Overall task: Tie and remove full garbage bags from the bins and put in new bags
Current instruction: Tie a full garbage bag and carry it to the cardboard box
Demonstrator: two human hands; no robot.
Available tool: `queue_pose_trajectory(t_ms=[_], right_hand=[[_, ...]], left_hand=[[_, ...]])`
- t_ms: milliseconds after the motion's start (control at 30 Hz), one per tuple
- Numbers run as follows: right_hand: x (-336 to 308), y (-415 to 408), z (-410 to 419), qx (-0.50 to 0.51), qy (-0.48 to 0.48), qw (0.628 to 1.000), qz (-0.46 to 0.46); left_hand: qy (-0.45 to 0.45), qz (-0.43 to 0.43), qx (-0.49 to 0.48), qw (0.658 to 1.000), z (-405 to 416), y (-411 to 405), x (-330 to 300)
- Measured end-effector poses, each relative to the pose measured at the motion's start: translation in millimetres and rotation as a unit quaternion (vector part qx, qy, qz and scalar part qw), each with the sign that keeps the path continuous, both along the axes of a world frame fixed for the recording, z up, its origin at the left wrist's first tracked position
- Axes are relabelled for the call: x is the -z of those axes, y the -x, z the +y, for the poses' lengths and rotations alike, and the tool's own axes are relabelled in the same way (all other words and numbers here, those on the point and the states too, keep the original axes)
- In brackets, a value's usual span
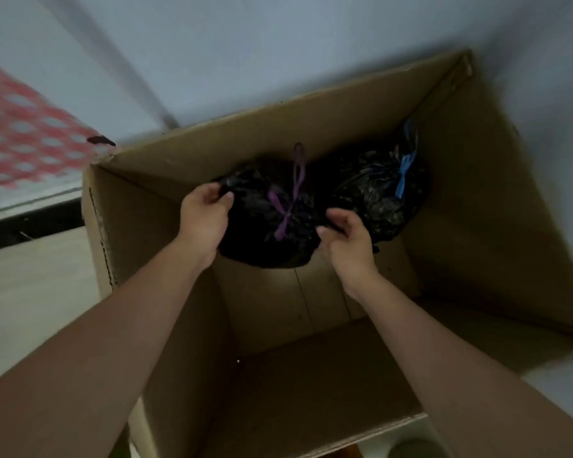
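A tied black garbage bag with a purple drawstring (272, 219) sits at the centre of the frame, down inside a large open cardboard box (477, 200), and both hands are on it. The left hand (205, 219) reaches in from the lower left, forearm stretched long over the box's near edge, its fingers (225, 198) curled and pinching a fold of black plastic at the bag's upper left corner. The right hand (348, 239) comes in from the lower right, wrist bent slightly inward, fingers curled round a bit of the bag's right edge, thumb and forefinger closed on the plastic. The purple ties cross in a knot on the bag's top, one loop standing up against the box's far wall. Just beside it, to the right in the frame and touching it, lies a second black bag with a blue drawstring (377, 193), also tied, tucked into the box's far right corner. The box's bare bottom shows below the bags. Beyond the box, a pale wall (278, 44) fills the upper frame, and a red-and-white patterned cloth (24, 133), blurred, shows at the upper left.
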State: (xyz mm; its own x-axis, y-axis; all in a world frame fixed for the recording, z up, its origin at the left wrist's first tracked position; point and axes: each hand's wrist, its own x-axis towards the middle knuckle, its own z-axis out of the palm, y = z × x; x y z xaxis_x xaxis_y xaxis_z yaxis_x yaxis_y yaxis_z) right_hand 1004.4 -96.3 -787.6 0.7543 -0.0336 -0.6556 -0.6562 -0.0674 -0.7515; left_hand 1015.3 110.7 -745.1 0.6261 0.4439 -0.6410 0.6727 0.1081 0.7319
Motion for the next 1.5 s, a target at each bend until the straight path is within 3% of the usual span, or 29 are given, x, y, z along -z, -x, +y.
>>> queue_pose_trajectory(t_ms=[133,233,333,467,633,967,1133,1267,1500], right_hand=[[-4,1,5,-0.064,0.047,0.996,-0.037],[-18,7,5,-0.164,0.12,0.975,-0.09],[-33,15,4,-0.246,0.213,0.938,-0.114],[-58,27,7,-0.322,0.297,0.889,-0.136],[-89,50,15,-0.355,0.349,0.848,-0.181],[-156,101,20,-0.384,0.397,0.802,-0.229],[-183,133,21,-0.411,0.38,0.797,-0.226],[-203,163,15,-0.461,0.392,0.758,-0.245],[-229,224,15,-0.532,0.397,0.689,-0.291]], left_hand=[[-0.068,0.0,0.111,0.991,0,9,1],[-0.159,0.061,0.124,0.978,4,23,-6],[-0.239,0.02,0.147,0.96,5,45,-22],[-0.328,-0.027,0.246,0.912,6,70,-45],[-0.393,-0.021,0.342,0.853,2,93,-71],[-0.472,0.016,0.403,0.784,1,155,-121],[-0.498,0.056,0.393,0.771,-2,204,-137],[-0.513,0.102,0.38,0.763,-14,251,-155],[-0.513,0.15,0.308,0.787,-32,348,-178]])
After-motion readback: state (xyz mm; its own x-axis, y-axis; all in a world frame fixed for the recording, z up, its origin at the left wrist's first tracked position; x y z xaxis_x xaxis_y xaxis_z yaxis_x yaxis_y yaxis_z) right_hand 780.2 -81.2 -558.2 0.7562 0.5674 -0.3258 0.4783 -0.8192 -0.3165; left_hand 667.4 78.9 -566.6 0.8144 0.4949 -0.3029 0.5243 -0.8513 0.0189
